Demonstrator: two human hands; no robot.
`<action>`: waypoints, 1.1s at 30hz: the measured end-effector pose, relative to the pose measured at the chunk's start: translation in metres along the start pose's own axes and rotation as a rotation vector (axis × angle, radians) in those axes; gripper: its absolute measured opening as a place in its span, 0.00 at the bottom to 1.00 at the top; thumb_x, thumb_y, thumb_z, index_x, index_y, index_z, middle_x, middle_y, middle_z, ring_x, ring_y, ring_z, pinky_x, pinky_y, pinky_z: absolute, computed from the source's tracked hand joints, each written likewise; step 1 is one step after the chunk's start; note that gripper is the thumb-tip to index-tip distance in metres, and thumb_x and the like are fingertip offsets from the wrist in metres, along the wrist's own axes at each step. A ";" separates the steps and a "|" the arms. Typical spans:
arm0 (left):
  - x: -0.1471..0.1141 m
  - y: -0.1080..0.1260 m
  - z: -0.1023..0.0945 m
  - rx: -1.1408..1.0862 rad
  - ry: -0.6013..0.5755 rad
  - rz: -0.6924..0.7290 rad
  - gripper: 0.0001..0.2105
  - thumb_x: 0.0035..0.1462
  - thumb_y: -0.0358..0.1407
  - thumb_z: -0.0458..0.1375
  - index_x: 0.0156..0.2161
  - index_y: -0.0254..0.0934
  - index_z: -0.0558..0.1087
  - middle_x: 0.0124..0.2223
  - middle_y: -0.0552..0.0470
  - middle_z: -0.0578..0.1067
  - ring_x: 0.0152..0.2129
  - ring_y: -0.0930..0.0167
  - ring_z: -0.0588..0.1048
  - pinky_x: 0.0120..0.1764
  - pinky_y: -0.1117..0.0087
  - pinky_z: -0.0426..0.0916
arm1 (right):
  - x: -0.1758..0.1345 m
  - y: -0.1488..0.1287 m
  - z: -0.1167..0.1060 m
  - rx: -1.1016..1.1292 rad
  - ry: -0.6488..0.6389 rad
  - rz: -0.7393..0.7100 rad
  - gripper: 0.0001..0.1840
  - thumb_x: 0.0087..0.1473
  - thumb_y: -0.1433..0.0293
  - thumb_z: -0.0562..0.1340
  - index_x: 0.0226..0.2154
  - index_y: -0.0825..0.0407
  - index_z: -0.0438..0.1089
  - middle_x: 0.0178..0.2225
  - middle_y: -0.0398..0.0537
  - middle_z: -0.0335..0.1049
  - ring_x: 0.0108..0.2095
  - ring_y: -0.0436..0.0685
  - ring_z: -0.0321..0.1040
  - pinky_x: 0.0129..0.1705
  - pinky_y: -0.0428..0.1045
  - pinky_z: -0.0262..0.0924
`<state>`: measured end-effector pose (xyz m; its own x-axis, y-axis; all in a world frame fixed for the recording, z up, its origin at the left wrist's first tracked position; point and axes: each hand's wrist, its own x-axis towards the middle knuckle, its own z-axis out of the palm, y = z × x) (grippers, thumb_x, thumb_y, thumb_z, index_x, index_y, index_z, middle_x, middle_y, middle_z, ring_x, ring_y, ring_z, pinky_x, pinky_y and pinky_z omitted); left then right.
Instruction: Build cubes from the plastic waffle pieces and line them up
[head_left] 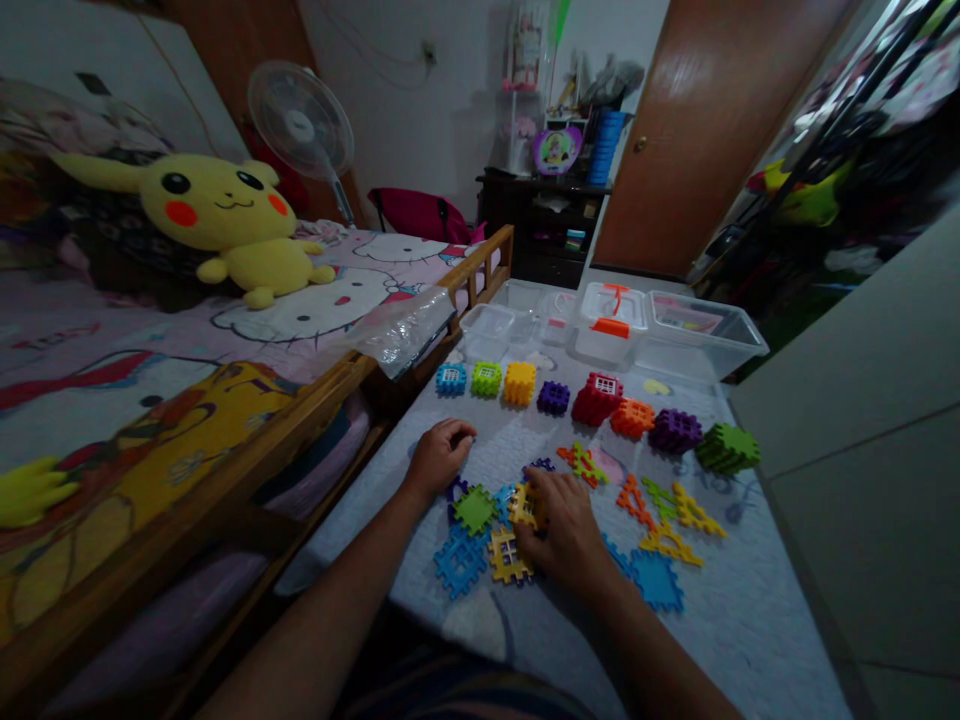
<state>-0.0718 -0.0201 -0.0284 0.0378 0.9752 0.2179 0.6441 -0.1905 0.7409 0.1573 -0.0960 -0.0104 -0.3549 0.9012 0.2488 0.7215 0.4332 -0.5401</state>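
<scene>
My left hand (441,457) rests on the cloth-covered table, fingers loosely curled together, with no object visible in it. My right hand (566,515) reaches over the loose pieces, thumb and fingers on a yellow interlocking building piece (523,506) that it partly hides. Around that lie a solid green square piece (475,510), a blue lattice piece (460,560), another yellow lattice piece (508,556) and a purple piece (538,467) behind the fingers. Beside my right forearm lies a solid blue square piece (656,579).
Stacks sorted by colour run across the table, from light blue (451,378) through red (598,398) to green (727,448). Orange and yellow triangular pieces (671,543) lie at right. Clear plastic boxes (701,335) line the far edge. A wooden bed rail (330,395) borders the left.
</scene>
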 end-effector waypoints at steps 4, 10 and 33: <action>0.000 0.001 0.000 -0.003 0.002 0.003 0.08 0.54 0.33 0.52 0.34 0.38 0.75 0.36 0.50 0.77 0.35 0.67 0.75 0.41 0.67 0.69 | 0.000 0.004 -0.003 -0.004 0.038 0.017 0.30 0.46 0.71 0.61 0.54 0.54 0.62 0.48 0.57 0.69 0.49 0.67 0.61 0.54 0.62 0.54; 0.000 0.002 -0.001 -0.003 0.003 0.017 0.08 0.54 0.33 0.53 0.34 0.38 0.75 0.36 0.50 0.77 0.36 0.66 0.75 0.43 0.67 0.69 | 0.002 0.002 -0.002 -0.008 0.032 0.043 0.29 0.48 0.66 0.63 0.54 0.56 0.62 0.47 0.58 0.69 0.48 0.67 0.62 0.52 0.62 0.55; 0.000 0.001 0.000 0.009 0.014 0.020 0.08 0.53 0.31 0.53 0.33 0.38 0.75 0.36 0.50 0.77 0.35 0.67 0.75 0.41 0.67 0.69 | -0.002 0.002 0.004 0.157 0.027 0.024 0.32 0.46 0.76 0.60 0.56 0.52 0.60 0.52 0.57 0.59 0.53 0.63 0.61 0.56 0.58 0.61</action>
<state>-0.0712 -0.0208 -0.0272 0.0399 0.9696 0.2414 0.6506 -0.2086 0.7302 0.1571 -0.0973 -0.0153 -0.3209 0.9122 0.2547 0.6273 0.4062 -0.6645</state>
